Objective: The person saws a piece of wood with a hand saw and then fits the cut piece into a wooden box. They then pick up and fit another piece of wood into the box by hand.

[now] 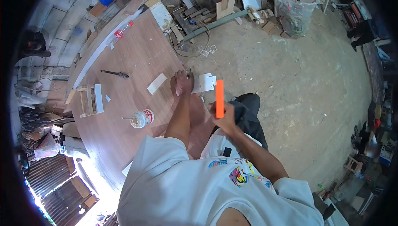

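Note:
My left hand (182, 83) presses down at the table's edge, its fingers curled over a white board piece (204, 83). That piece sticks out past the edge and has notches at its far end. Raised just right of it, my right hand (224, 118) is closed around a long, flat orange tool (219, 98); its exact kind does not show. To the left of my left hand lies a loose white strip (157, 83). A white jar (142, 118) with a stick in it stands nearer to me on the table.
The wooden table (137, 64) also bears a dark slim tool (115, 74), a bottle with a red label (122, 29) and a small wooden frame (91, 100). Wood scraps, a cable and a clear bag (294, 12) lie on the floor beyond.

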Tool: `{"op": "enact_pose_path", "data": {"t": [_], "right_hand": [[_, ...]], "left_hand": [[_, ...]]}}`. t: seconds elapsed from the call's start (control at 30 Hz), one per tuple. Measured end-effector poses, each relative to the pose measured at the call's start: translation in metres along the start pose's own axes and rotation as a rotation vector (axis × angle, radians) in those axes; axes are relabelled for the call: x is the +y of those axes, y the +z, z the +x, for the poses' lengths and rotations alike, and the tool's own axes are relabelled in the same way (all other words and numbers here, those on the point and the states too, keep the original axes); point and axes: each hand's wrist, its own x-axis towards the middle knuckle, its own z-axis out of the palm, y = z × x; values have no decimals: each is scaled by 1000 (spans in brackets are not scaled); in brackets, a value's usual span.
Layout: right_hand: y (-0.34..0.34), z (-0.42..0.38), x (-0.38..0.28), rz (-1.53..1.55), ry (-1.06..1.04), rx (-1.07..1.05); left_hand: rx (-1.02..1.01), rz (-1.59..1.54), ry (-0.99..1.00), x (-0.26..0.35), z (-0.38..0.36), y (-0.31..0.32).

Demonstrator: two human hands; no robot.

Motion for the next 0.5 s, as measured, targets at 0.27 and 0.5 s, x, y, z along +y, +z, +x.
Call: {"op": "enact_pose_path", "data": {"t": [0.27,0.5], "right_hand": [[-148,49,-25,-507,336,120],[-242,55,22,-568,688,90]], "left_hand": [[72,-199,-253,-16,-5,1],[-57,-473,15,-29,-17,-28]]}}
